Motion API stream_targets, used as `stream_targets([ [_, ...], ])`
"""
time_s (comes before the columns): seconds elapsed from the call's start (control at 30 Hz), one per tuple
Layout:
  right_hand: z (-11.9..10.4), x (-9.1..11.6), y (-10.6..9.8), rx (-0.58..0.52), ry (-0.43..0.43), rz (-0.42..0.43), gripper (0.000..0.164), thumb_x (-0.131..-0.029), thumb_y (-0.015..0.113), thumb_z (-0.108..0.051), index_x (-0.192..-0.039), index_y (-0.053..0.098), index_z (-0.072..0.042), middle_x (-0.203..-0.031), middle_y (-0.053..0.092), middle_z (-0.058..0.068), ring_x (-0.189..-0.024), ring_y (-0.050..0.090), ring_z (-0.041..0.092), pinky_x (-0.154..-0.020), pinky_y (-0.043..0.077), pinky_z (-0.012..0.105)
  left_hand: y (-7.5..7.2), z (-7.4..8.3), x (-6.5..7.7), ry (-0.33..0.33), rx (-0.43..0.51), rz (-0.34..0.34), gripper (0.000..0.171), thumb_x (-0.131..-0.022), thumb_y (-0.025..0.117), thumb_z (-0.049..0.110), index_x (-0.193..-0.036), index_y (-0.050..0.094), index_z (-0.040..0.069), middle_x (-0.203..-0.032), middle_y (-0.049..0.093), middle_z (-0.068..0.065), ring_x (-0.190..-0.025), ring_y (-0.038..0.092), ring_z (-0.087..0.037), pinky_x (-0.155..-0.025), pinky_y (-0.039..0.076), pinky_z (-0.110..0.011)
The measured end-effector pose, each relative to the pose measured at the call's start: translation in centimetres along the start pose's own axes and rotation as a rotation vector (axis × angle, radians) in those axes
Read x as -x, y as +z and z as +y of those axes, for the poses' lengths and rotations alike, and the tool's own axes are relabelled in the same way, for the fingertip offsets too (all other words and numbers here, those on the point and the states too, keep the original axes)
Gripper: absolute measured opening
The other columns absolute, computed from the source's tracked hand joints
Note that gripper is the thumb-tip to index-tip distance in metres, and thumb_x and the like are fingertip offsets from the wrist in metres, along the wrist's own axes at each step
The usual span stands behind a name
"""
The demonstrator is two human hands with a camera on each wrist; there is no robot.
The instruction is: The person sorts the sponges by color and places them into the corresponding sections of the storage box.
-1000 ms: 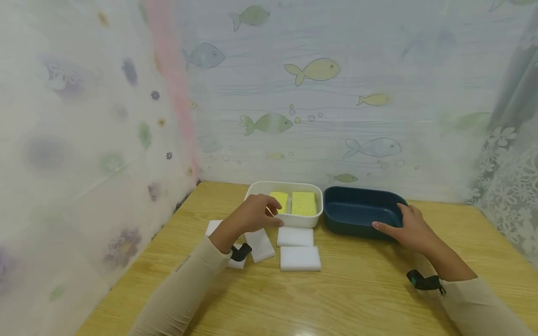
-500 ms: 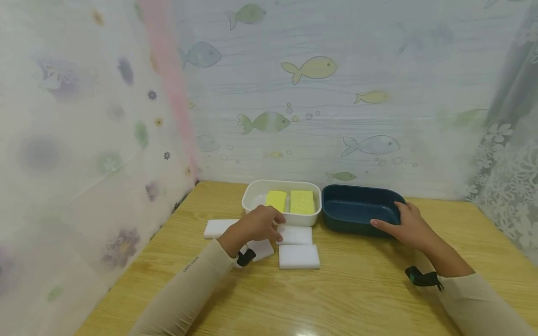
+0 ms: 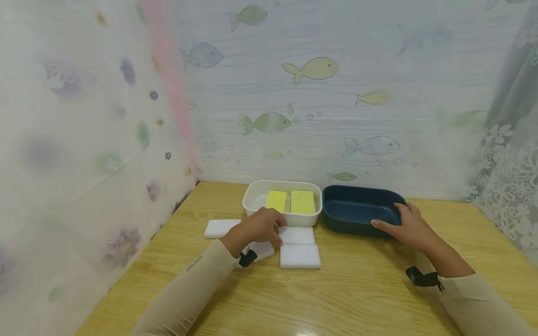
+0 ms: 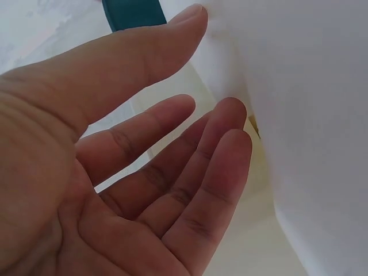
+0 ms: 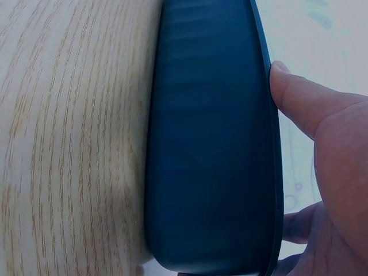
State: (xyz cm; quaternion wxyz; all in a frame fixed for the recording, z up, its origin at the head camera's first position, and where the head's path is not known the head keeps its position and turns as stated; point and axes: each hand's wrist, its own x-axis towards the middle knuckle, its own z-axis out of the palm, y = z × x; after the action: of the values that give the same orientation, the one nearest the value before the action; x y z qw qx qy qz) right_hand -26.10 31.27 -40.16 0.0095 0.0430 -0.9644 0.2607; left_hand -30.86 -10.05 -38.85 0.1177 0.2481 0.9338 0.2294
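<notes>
My left hand point(image 3: 259, 225) is at the left end of a white sponge point(image 3: 297, 235) lying flat on the table. Its thumb and fingers are apart and loosely bent; in the left wrist view the fingertips point(image 4: 230, 149) come right up to a white surface, with a gap between thumb and fingers. At the right end of a dark blue plastic basin point(image 3: 349, 227), my right hand point(image 3: 409, 226) grips the corner, thumb on the near rim and fingers on the far side. In the right wrist view the thumb point(image 5: 299, 98) presses on the basin's rim.
A white basin point(image 3: 252, 192) holding two yellow sponges point(image 3: 302, 202) stands left of the blue one. Another white sponge point(image 3: 300, 256) lies in front. More white sponges point(image 3: 220, 228) lie under and left of my left arm. A fish-patterned curtain point(image 3: 311, 140) hangs behind the table.
My left hand has come down from over the front of the white basin to the left end of the back white sponge. The right hand keeps its grip on the blue basin.
</notes>
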Motion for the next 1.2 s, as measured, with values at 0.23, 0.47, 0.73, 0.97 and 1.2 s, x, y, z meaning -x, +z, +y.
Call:
stream_targets([
  [0.23, 0.0, 0.1, -0.1, 0.001, 0.002, -0.008, 0.115, -0.096, 0.061, -0.065, -0.157, 0.011, 0.019, -0.156, 0.002, 0.052, -0.139, 0.014, 0.071, -0.102, 0.03, 0.081, 0.1, 0.4, 0.1, -0.008, 0.01, -0.013, 0.059, -0.075, 0.095, 0.013, -0.128, 0.071, 0.007, -0.103, 0.075, 0.0, -0.087, 0.066, -0.01, -0.075, 0.056, -0.028],
  [0.47, -0.1, 0.1, -0.1, 0.009, -0.001, -0.001, 0.115, -0.096, 0.062, -0.066, -0.157, 0.012, 0.018, -0.157, 0.002, 0.051, -0.139, 0.016, 0.07, -0.101, 0.031, 0.081, 0.6, 0.6, 0.0, 0.009, -0.003, -0.018, 0.056, -0.075, 0.095, 0.017, -0.126, 0.072, 0.009, -0.107, 0.075, -0.001, -0.09, 0.068, -0.01, -0.076, 0.057, -0.026],
  [0.73, 0.0, 0.0, 0.0, 0.003, 0.002, -0.003, 0.115, -0.096, 0.061, -0.065, -0.157, 0.012, 0.018, -0.157, 0.001, 0.051, -0.14, 0.014, 0.071, -0.102, 0.03, 0.081, 0.5, 0.9, 0.3, 0.044, 0.0, -0.007, 0.051, -0.076, 0.094, 0.015, -0.122, 0.073, 0.009, -0.113, 0.074, -0.001, -0.091, 0.069, -0.009, -0.075, 0.057, -0.025],
  [0.97, 0.1, 0.1, 0.1, 0.002, 0.002, 0.002, 0.115, -0.095, 0.062, -0.065, -0.157, 0.013, 0.018, -0.157, 0.001, 0.051, -0.14, 0.015, 0.071, -0.102, 0.031, 0.081, 0.0, 1.3, 0.8, 0.058, 0.029, 0.023, 0.049, -0.076, 0.093, 0.011, -0.12, 0.073, 0.009, -0.115, 0.073, -0.001, -0.093, 0.07, -0.011, -0.076, 0.057, -0.025],
  [1.2, 0.1, 0.1, 0.1, -0.001, 0.003, 0.004, 0.115, -0.095, 0.062, -0.065, -0.157, 0.014, 0.018, -0.157, 0.001, 0.051, -0.14, 0.015, 0.07, -0.102, 0.031, 0.081, -0.4, 1.6, 1.1, 0.081, 0.023, 0.033, 0.05, -0.075, 0.094, 0.011, -0.121, 0.073, 0.009, -0.117, 0.072, -0.001, -0.096, 0.072, -0.013, -0.076, 0.058, -0.025],
])
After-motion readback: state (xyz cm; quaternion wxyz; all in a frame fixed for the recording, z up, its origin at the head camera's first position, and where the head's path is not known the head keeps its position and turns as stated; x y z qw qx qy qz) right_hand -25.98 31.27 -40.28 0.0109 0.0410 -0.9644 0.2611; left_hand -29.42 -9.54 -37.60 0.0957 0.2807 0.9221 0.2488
